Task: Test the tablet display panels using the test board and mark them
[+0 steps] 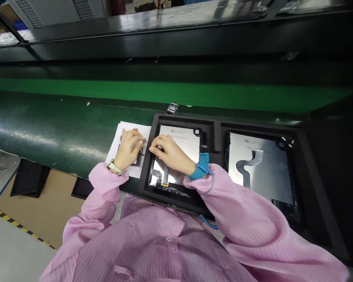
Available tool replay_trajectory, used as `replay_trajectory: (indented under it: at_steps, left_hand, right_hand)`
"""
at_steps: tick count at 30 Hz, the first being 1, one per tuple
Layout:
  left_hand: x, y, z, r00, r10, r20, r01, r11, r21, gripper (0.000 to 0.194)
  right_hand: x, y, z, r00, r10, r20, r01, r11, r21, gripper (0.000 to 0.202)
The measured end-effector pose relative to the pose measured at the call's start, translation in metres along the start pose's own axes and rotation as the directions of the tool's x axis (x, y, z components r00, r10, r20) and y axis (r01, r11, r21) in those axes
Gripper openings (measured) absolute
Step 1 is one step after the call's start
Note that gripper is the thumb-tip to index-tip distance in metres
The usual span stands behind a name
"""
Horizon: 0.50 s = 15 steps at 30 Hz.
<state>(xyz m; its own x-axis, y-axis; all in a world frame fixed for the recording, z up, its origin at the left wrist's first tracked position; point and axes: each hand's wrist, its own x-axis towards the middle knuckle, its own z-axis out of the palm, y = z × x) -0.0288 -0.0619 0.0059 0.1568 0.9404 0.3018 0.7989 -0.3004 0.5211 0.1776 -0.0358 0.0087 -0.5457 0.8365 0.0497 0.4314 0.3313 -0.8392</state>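
Note:
My left hand [129, 147] is over a white printed sheet [114, 145], its fingers bent and slightly blurred; whether it holds anything is too small to tell. Close to its right, my right hand [172, 152] has thumb and forefinger pinched together over the left edge of a silver-backed screen panel [184, 141]. Whatever that pinch may hold is hidden. The panel lies in the left recess of a black foam tray [217, 137], with a flat grey cable and an orange-edged connector near its lower edge. A blue strap circles my right wrist.
A second silver panel [267, 172] with a curved dark cable lies in the tray's right recess. A small metallic clip [172, 108] sits behind the tray. Beyond the green bench [47, 125] runs a green strip [164, 92]. Black trays [29, 178] stand below at left.

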Motion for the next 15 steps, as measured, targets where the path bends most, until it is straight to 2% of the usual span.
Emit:
replay_trajectory:
  at_steps: [1,2,3,4,5,6,7,9,10,12,15]
  left_hand:
    - [-0.003,-0.009,-0.002,0.987,-0.086,-0.133,0.083,0.996,-0.025,0.039]
    - [-0.008,-0.018,-0.005,0.946,-0.187,-0.266,0.175,0.982,-0.068,0.045]
    - [-0.014,-0.026,-0.007,0.885,-0.283,-0.37,0.254,0.959,-0.124,0.051]
    - [-0.021,-0.033,-0.008,0.832,-0.353,-0.429,0.307,0.936,-0.175,0.055]
    - [-0.03,-0.038,-0.008,0.806,-0.39,-0.446,0.333,0.921,-0.203,0.059]
    - [-0.039,-0.04,-0.007,0.813,-0.394,-0.429,0.34,0.919,-0.2,0.061]
    - [-0.048,-0.039,-0.004,0.844,-0.372,-0.385,0.333,0.928,-0.167,0.064]
    - [-0.065,-0.032,0.007,0.916,-0.315,-0.247,0.312,0.949,-0.052,0.07]
    - [-0.072,-0.027,0.013,0.935,-0.304,-0.184,0.312,0.95,0.014,0.073]
    - [-0.081,-0.018,0.026,0.946,-0.304,-0.116,0.318,0.939,0.134,0.075]
    - [-0.086,-0.012,0.036,0.946,-0.293,-0.142,0.318,0.922,0.221,0.073]
  right_hand:
    - [-0.001,0.003,-0.006,1.0,0.002,-0.006,-0.002,0.999,0.035,0.019]
    - [-0.002,0.005,-0.012,1.0,0.012,-0.018,-0.01,0.998,0.068,0.021]
    - [-0.004,0.008,-0.019,0.998,0.035,-0.045,-0.03,0.994,0.101,0.023]
    - [-0.006,0.011,-0.027,0.993,0.071,-0.089,-0.059,0.989,0.133,0.026]
    - [-0.008,0.014,-0.033,0.983,0.117,-0.144,-0.095,0.984,0.151,0.03]
    - [-0.01,0.018,-0.04,0.965,0.162,-0.205,-0.133,0.98,0.149,0.032]
    - [-0.01,0.022,-0.046,0.944,0.194,-0.267,-0.167,0.979,0.118,0.032]
    - [-0.007,0.033,-0.057,0.908,0.19,-0.373,-0.22,0.975,-0.038,0.03]
    - [-0.002,0.04,-0.063,0.901,0.16,-0.404,-0.236,0.961,-0.145,0.032]
    - [0.012,0.057,-0.075,0.902,0.117,-0.416,-0.266,0.91,-0.318,0.039]
    - [0.039,0.084,-0.095,0.928,0.163,-0.335,-0.298,0.865,-0.404,0.04]
